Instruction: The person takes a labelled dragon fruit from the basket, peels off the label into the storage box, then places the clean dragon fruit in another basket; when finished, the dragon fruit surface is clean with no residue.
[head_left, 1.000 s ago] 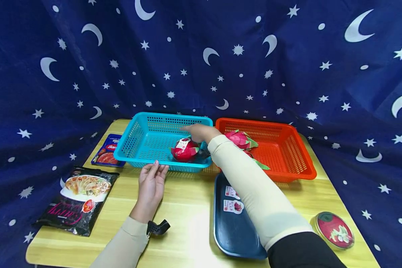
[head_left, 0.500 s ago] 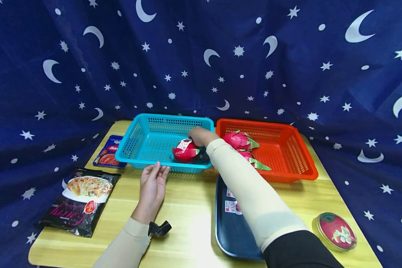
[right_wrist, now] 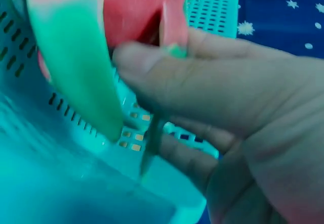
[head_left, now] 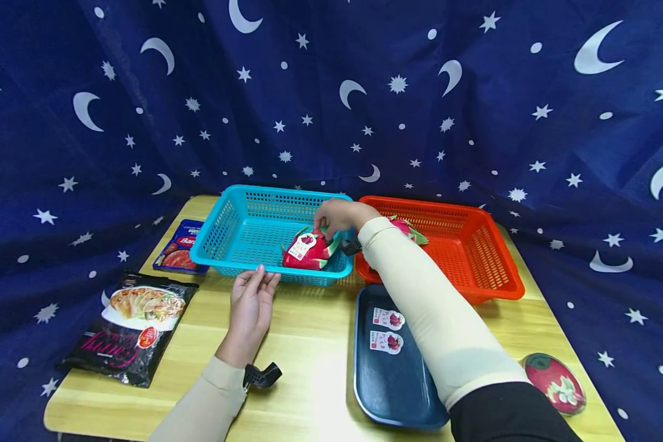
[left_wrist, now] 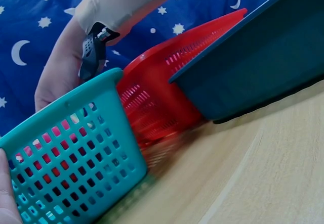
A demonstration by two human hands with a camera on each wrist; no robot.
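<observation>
A dragon fruit (head_left: 316, 255) with a white label (head_left: 301, 246) on its skin sits at the right end of the turquoise basket (head_left: 221, 239). My right hand (head_left: 339, 216) reaches in from above and pinches the fruit by its leafy end. In the right wrist view the thumb (right_wrist: 136, 62) lies against the red skin between green-tipped scales. My left hand (head_left: 252, 304) holds the basket's near rim, thumb on top and fingers along the outer wall. The left wrist view shows only a sliver of those fingers (left_wrist: 5, 193).
A red basket (head_left: 488, 270) with dragon fruit (head_left: 403, 227) stands on the right. Below it, a dark tray (head_left: 387, 393) carries stickers (head_left: 387, 342). A round tin (head_left: 558, 383) lies far right; a black food packet (head_left: 132, 328) and blue pouch (head_left: 181, 245) are left.
The dragon fruit in the turquoise basket has turned, tilting its label. My right hand has risen slightly and shifted right, and the arm uncovers the tray's stickers. The left hand keeps its place.
</observation>
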